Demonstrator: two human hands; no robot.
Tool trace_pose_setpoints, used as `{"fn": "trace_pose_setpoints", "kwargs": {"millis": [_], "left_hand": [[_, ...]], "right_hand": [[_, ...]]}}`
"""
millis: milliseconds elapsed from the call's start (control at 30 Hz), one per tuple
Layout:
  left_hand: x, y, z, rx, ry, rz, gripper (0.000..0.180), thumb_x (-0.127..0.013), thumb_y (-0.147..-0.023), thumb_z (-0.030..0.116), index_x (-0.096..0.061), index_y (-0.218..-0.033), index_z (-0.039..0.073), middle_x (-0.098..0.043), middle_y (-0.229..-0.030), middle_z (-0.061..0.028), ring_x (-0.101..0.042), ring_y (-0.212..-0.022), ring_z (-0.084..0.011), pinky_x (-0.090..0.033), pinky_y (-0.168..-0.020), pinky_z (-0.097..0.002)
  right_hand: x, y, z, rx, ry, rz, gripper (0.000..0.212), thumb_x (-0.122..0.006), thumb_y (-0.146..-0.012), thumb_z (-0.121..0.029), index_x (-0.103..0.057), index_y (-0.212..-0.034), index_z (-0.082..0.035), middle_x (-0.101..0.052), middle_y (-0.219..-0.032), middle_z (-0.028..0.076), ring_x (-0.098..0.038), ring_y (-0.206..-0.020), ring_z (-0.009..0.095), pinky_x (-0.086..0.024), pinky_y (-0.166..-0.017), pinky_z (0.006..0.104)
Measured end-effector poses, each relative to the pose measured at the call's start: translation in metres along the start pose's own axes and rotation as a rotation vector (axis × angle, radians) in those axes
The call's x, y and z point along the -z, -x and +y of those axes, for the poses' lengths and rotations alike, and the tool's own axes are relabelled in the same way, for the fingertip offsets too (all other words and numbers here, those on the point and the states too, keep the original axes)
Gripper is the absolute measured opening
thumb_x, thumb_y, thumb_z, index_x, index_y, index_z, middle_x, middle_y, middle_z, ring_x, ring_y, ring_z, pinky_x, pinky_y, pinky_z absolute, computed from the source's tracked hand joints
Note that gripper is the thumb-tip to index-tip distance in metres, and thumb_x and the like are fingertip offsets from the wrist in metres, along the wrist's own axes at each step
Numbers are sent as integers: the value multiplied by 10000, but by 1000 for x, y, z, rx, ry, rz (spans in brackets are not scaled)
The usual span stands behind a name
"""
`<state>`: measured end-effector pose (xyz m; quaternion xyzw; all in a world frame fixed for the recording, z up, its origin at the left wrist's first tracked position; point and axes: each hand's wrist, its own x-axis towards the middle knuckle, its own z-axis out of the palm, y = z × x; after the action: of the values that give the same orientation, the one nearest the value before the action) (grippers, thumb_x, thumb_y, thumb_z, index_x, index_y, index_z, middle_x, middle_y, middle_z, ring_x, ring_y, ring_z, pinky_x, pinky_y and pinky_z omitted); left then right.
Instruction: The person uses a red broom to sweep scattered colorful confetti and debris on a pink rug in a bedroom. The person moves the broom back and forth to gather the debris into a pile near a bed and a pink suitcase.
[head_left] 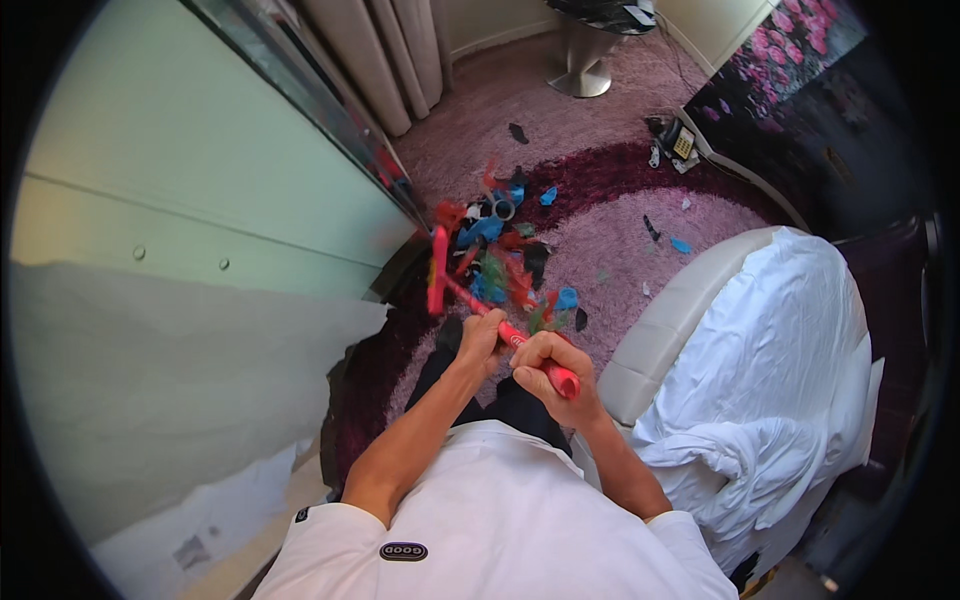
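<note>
Both my hands are closed around the handle of a red long-handled tool with a crossbar head, which looks like a broom or carpet rake. My left hand grips lower on the shaft, and my right hand wraps the handle near its end. The blurred head is off to the left, beside a pile of crumpled scraps in red, blue, green and black. A ring-shaped roll lies among the scraps. What the head touches cannot be made out.
A round bed with a rumpled white sheet stands at my right. To the left is a pale green panel with a mirror-like edge. On the pink and purple carpet lie stray scraps, and a telephone sits farther off near a metal-based table.
</note>
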<state>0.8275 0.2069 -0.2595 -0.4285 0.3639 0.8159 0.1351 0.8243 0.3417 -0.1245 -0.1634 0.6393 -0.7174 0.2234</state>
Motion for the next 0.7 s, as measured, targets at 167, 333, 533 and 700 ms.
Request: {"fn": "trace_pose_setpoints", "kwargs": {"millis": [167, 333, 533, 700], "left_hand": [[13, -5, 47, 7, -126, -19, 172, -524, -739, 105, -476, -584, 50, -478, -538, -40, -473, -424, -136, -372, -372, -260], [6, -45, 80, -35, -96, -227, 118, -546, -746, 110, -474, -754, 16, -514, -636, -47, -519, -474, -138, -449, -423, -264], [-20, -15, 98, -53, -241, -324, 116, -532, -759, 106, -457, -797, 25, -508, -640, -56, -533, -468, -141, -457, -400, -245], [-11, 23, 66, 169, -227, -355, 103, -529, -763, 111, -484, -738, 22, -520, -624, -67, -526, -470, -150, -427, -396, -239]], "right_hand": [[-39, -32, 26, 16, 9, 89, 129, -618, -744, -21, -490, -726, -25, -516, -746, 47, -502, -735, 136, -403, -685, 254], [-63, -54, 10, 219, 238, 201, 144, -619, -711, -4, -477, -707, -30, -511, -740, 65, -518, -744, 179, -405, -672, 271], [-74, -35, -10, 371, 320, 352, 177, -641, -653, 22, -478, -686, -37, -526, -717, 103, -531, -683, 217, -417, -613, 279], [-82, -7, -39, 188, 283, 395, 154, -634, -729, -48, -487, -688, -28, -505, -647, 63, -522, -654, 198, -412, -615, 280]]}}
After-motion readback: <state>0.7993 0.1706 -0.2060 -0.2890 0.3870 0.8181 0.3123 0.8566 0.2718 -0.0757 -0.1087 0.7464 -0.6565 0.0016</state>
